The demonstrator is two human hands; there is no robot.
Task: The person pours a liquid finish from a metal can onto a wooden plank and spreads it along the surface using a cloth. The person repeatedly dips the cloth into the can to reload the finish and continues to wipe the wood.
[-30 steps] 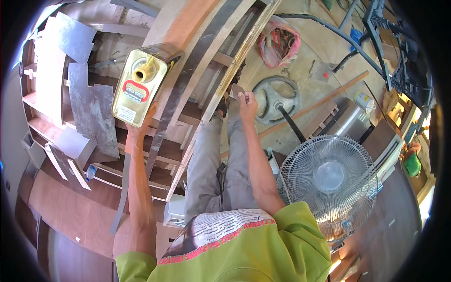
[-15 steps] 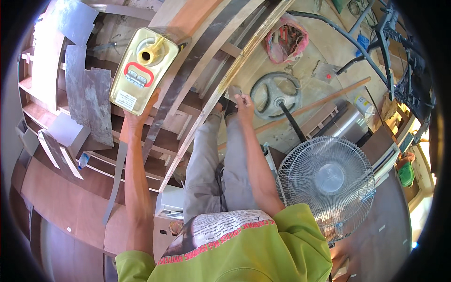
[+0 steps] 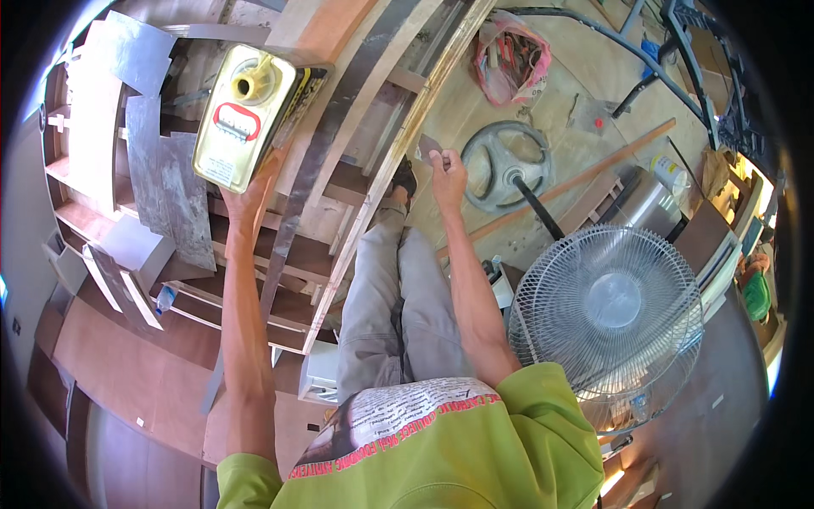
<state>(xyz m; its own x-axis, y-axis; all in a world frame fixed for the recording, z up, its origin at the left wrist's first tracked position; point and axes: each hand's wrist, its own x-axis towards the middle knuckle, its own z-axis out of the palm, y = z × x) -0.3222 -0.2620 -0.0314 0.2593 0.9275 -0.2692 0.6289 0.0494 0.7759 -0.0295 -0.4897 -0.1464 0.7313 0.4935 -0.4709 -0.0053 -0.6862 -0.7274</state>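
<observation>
My left hand (image 3: pixel 252 197) grips a rectangular gold metal can (image 3: pixel 225 161) at its near end; most of the fingers are hidden behind it. The can has an open round spout smeared with yellowish residue, a red-framed handle on top, and a dark printed side. It is over the curved wooden frame (image 3: pixel 360 93) on the left. My right hand (image 3: pixel 448 176) is closed, pinching a small thin flat brownish-grey piece (image 3: pixel 430 148) between thumb and fingers, beside the frame's edge above the floor.
Grey sheets (image 3: pixel 182 187) lie over the frame at left. On the right stands a fan (image 3: pixel 612 301) with a round base (image 3: pixel 487 182). Farther off are a pink bag of scraps (image 3: pixel 536 83), a long wooden strip (image 3: pixel 585 174), a white tub (image 3: pixel 667 174) and dark metal tubing (image 3: pixel 577 21).
The view has shifted a little. More of the can's dark side shows now. My right hand, still pinching the flat piece, appears slightly farther right.
</observation>
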